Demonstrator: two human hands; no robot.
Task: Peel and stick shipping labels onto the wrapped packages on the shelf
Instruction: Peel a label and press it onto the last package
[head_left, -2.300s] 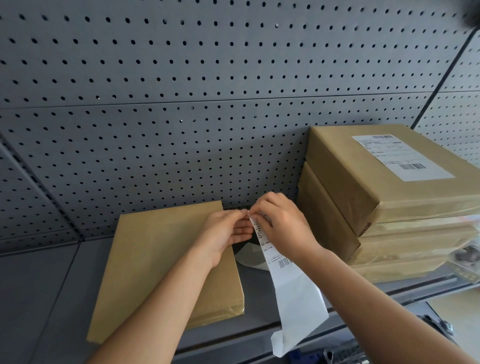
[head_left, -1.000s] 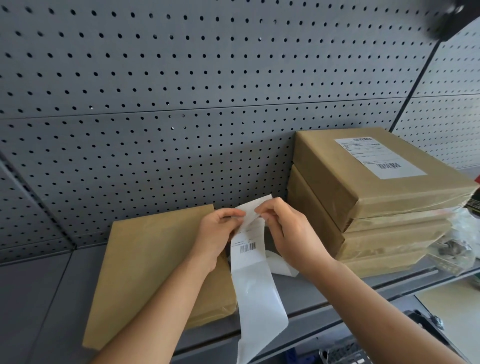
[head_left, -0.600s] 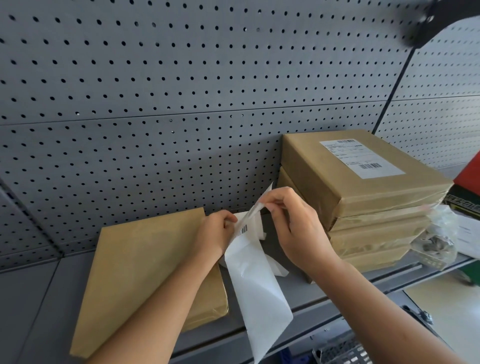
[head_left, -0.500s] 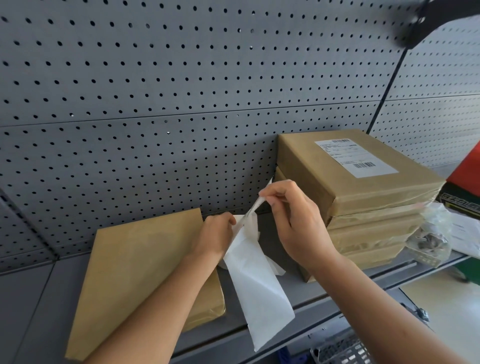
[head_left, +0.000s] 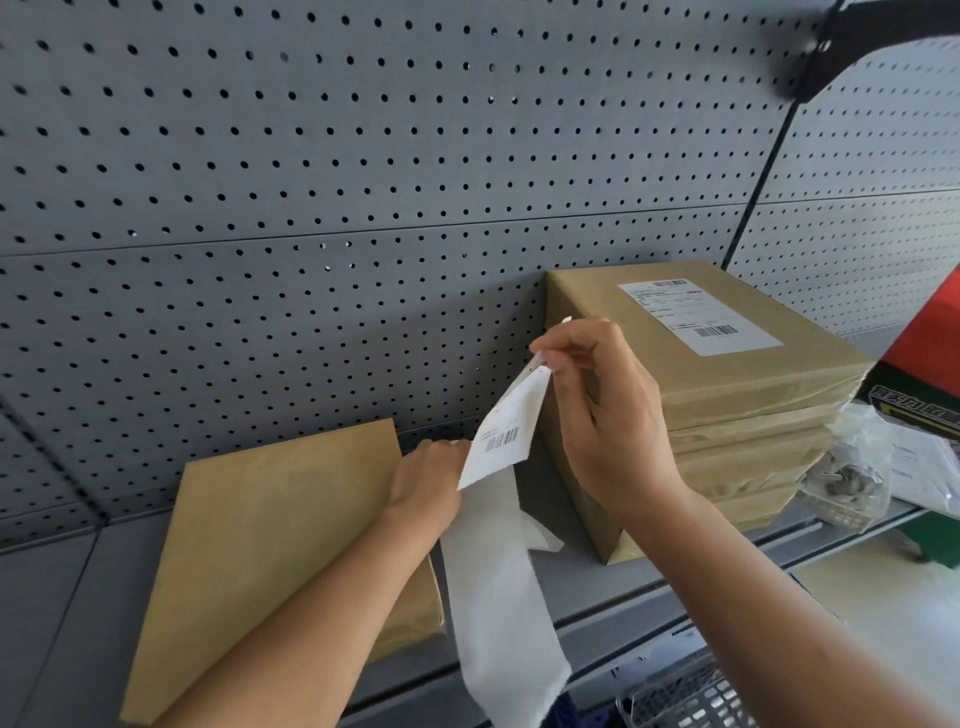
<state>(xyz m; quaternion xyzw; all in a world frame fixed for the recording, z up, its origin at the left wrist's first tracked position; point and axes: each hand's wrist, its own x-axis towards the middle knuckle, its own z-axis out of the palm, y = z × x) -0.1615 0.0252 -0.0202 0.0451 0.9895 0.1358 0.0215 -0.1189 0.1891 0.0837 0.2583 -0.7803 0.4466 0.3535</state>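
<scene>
My right hand (head_left: 602, 415) pinches the top corner of a white shipping label (head_left: 506, 431) with a barcode and holds it raised, mostly peeled off. My left hand (head_left: 428, 480) grips the white backing strip (head_left: 501, 597), which hangs down past the shelf edge. Both hands are between two lots of brown wrapped packages. A flat package (head_left: 270, 545) without a label lies on the shelf under my left forearm. To the right stands a stack of packages (head_left: 727, 405); its top one bears a stuck label (head_left: 698, 317).
The grey shelf (head_left: 582, 587) is backed by a grey pegboard wall (head_left: 363, 208). A clear plastic bag (head_left: 847, 467), papers and a red and black box (head_left: 924, 358) lie at the right. A wire basket (head_left: 685, 696) sits below the shelf edge.
My right hand has pulled the label up and away from the backing strip, which my left hand holds lower down. The view has shifted to the right.
</scene>
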